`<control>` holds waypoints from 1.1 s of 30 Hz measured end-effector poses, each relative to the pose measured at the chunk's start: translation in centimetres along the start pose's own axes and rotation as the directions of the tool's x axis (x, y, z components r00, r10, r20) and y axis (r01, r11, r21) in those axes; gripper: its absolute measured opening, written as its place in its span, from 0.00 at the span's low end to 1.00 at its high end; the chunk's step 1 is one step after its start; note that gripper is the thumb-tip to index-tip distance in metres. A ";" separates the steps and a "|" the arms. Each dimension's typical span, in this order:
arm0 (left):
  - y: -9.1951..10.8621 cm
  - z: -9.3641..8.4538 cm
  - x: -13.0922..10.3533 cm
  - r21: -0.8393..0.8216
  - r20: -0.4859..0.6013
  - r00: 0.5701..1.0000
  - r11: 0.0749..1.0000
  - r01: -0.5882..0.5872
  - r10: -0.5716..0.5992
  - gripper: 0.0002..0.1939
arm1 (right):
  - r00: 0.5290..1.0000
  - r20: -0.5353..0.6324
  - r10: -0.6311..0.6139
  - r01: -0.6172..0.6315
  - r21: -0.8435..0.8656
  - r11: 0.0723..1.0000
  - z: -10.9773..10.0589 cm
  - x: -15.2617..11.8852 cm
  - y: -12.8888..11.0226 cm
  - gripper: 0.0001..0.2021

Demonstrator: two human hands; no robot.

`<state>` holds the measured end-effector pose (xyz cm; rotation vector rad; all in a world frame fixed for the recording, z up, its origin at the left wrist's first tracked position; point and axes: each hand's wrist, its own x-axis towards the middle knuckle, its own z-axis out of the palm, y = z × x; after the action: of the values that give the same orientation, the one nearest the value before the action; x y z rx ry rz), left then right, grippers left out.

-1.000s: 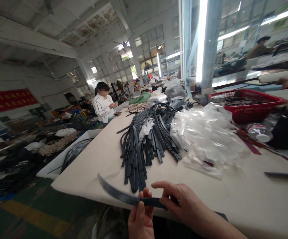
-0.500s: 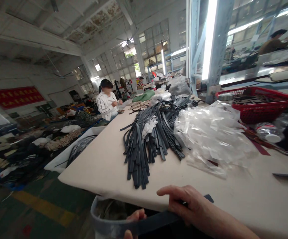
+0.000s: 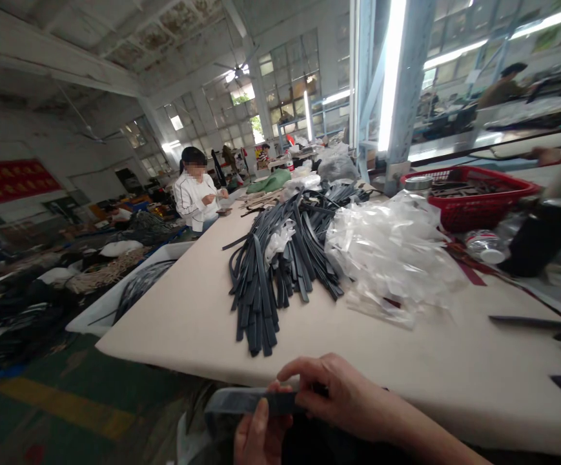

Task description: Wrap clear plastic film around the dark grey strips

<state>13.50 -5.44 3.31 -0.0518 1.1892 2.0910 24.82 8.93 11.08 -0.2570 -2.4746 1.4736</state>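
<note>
While L hand [image 3: 255,439] & R hand [image 3: 331,391] each have a pinch grip on the dark strap [image 3: 239,400] by the surface's [image 3: 173,316] near edge, best keep it flat, untwisted, w/ light tension.

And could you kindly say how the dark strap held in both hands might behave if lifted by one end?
The dark strap would probably bend readily, since it arcs downward beyond the left hand. It also looks light, being thin and flat.

One held strip [image 3: 235,402], one strip pile [image 3: 259,287], one red basket [image 3: 461,214], one banner [image 3: 13,181].
</note>
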 end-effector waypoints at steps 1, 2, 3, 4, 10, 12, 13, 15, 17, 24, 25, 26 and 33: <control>-0.2 0.6 0.1 -0.018 0.037 0.997 0.998 0.064 -0.064 0.10 | 1.000 -0.008 0.000 0.000 0.019 1.000 0.0 -0.1 0.0 0.16; -0.1 1.1 0.2 -0.047 0.077 0.991 0.992 0.114 -0.111 0.10 | 1.000 -0.008 -0.006 0.006 0.045 0.999 -0.3 -0.3 0.0 0.16; 0.3 1.6 0.4 -0.082 0.105 0.985 0.986 0.148 -0.139 0.09 | 1.000 0.004 -0.012 0.012 0.074 0.997 -0.8 -0.7 -0.2 0.16; 0.9 1.9 0.6 -0.117 0.109 0.981 0.978 0.171 -0.159 0.09 | 0.999 0.027 -0.017 0.014 0.099 0.995 -1.6 -1.3 -0.4 0.18; 4.6 2.7 1.9 -0.163 -0.086 0.975 0.968 0.188 -0.204 0.17 | 0.988 0.104 -0.110 0.095 0.143 0.985 -5.6 -5.7 -1.8 0.30; 4.6 2.5 2.0 -0.167 -0.085 0.967 0.960 0.224 -0.240 0.16 | 0.983 0.089 -0.163 0.150 0.133 0.980 -5.6 -6.4 -1.9 0.24; 4.4 2.3 2.0 -0.164 -0.076 0.961 0.954 0.250 -0.265 0.15 | 0.984 0.048 -0.173 0.169 0.085 0.982 -5.3 -6.6 -1.8 0.18; 3.7 1.9 1.9 -0.142 -0.035 0.950 0.942 0.303 -0.311 0.15 | 0.977 -0.066 -0.204 0.199 -0.069 0.977 -4.6 -6.5 -1.3 0.12; 3.0 1.5 1.8 -0.111 0.017 0.935 0.929 0.353 -0.353 0.13 | 0.959 -0.128 -0.252 0.225 -0.195 0.955 -3.8 -5.8 -0.7 0.17; 1.2 0.6 1.3 -0.082 0.150 0.901 0.903 0.422 -0.408 0.10 | 0.938 -0.034 -0.345 0.325 -0.261 0.909 0.3 -1.0 1.6 0.11; 1.0 0.4 1.2 -0.093 0.177 0.899 0.903 0.420 -0.400 0.10 | 0.923 -0.036 -0.384 0.362 -0.266 0.894 1.1 -0.3 2.1 0.10; 0.7 0.2 1.1 -0.110 0.208 0.896 0.900 0.421 -0.394 0.10 | 0.906 -0.029 -0.422 0.400 -0.261 0.878 1.7 0.2 2.5 0.10; -1.3 -3.7 2.6 -0.094 0.105 0.877 0.874 0.477 -0.468 0.17 | 0.968 -0.042 -0.247 0.247 -0.022 0.969 1.3 -0.9 1.4 0.15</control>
<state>11.24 -6.39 -0.73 -0.2851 0.8933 1.7049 25.36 8.26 9.14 0.0168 -2.3834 1.3297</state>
